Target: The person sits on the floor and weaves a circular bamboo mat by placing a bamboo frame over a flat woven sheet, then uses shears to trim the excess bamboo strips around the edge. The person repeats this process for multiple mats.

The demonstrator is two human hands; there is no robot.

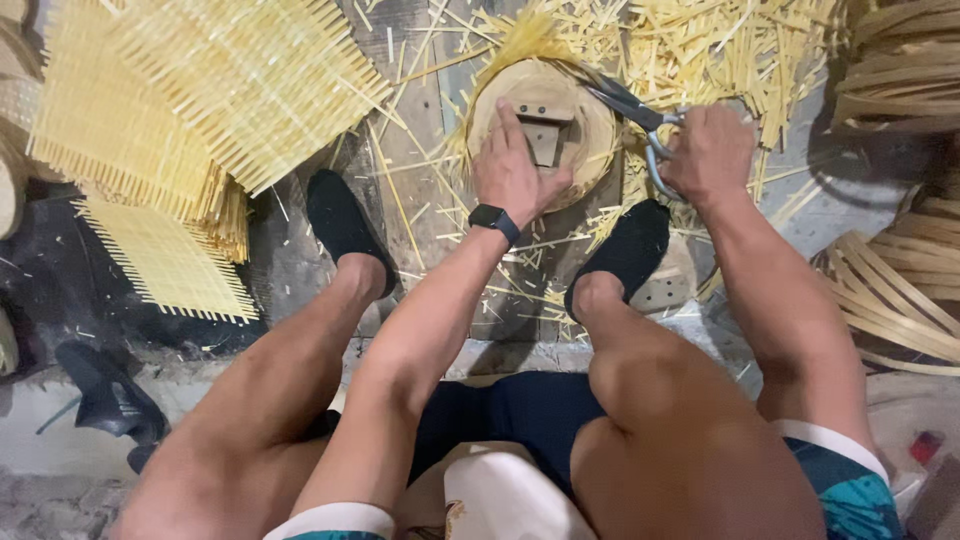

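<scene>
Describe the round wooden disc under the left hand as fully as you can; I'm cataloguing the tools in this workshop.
The round wooden disc is pale, flat and lies face up on the floor between the feet. A small darker block sits at its middle. Thin bamboo strips stick out from under its far and left edges like a fringe. The left hand presses flat on it, fingers reaching the block. The scissors in the right hand cut along its right rim.

Plank floor (420, 160) — bamboo offcuts (700, 50), woven mats (200, 90)
</scene>
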